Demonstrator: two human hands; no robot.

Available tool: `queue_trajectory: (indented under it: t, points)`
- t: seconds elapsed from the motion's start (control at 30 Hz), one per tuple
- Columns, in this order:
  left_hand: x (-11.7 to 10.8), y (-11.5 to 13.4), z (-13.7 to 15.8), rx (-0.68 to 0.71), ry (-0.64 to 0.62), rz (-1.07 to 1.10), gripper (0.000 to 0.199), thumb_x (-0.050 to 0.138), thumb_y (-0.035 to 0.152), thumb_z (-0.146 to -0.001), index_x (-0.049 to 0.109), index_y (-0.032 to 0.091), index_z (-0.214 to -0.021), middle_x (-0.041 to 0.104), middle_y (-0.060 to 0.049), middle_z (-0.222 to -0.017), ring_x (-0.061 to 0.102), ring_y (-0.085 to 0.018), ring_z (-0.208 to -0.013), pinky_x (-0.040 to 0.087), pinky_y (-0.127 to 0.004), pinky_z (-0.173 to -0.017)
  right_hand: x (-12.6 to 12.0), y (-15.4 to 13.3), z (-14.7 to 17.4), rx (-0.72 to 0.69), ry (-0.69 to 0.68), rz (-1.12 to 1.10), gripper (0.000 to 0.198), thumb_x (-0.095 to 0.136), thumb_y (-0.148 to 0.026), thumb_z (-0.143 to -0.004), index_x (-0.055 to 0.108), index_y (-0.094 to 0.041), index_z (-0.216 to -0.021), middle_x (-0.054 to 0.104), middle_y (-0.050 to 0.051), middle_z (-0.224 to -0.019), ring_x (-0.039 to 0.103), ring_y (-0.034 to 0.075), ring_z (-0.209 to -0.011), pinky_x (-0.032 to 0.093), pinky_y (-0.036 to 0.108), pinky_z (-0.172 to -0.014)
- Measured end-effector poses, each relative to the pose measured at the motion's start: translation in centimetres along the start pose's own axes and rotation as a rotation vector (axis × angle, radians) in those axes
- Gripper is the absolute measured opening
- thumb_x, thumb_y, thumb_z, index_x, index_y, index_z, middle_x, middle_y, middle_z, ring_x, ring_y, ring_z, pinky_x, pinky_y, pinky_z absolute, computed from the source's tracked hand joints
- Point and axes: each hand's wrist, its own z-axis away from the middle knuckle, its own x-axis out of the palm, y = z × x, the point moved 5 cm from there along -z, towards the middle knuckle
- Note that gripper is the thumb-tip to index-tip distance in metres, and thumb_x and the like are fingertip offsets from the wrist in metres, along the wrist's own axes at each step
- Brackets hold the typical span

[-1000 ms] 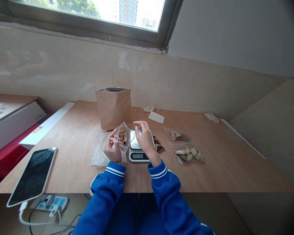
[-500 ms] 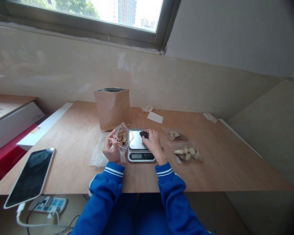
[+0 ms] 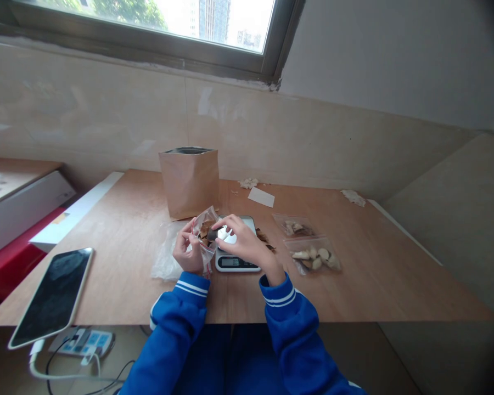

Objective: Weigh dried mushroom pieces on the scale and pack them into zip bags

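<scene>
My left hand [image 3: 189, 251] grips a clear zip bag [image 3: 211, 215] of brown dried slices [image 3: 205, 230], its mouth facing right. Between the thumb and fingers of my right hand [image 3: 242, 240] is a dark dried piece [image 3: 212, 235], like a dried mushroom, held at the bag's opening. Beneath my right hand sits a digital kitchen scale [image 3: 247, 222], whose plate is partly covered by the hand. Its display [image 3: 230, 263] is lit, the figures too small to read surely. More brown dried slices [image 3: 262, 236] lie on the table just right of the scale.
Behind the zip bag stands an open brown paper bag [image 3: 190, 186]. Crumpled clear plastic bags [image 3: 164, 258] lie at left. Two filled zip bags, one with pale slices [image 3: 316, 258], lie at right. A white card [image 3: 261, 197] is behind; a phone [image 3: 51, 296] overhangs the front-left edge.
My right hand has lifted the dark dried piece off the scale plate and brought it left to the zip bag's mouth. My left hand has stayed nearly still.
</scene>
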Motion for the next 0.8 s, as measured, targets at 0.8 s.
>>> queue_trajectory:
  t: [0.8]
  points:
    - [1.7, 4.4, 2.3, 0.076, -0.172, 0.176, 0.021, 0.046, 0.03, -0.094, 0.053, 0.018, -0.078, 0.055, -0.012, -0.137, 0.053, -0.025, -0.126, 0.044, -0.045, -0.104, 5.1, 0.2, 5.3, 0.175, 0.106, -0.432, 0.08, 0.062, -0.05, -0.087, 0.023, -0.025, -0.152, 0.028, 0.008, -0.157, 0.026, 0.025, -0.145, 0.027, 0.043, -0.119]
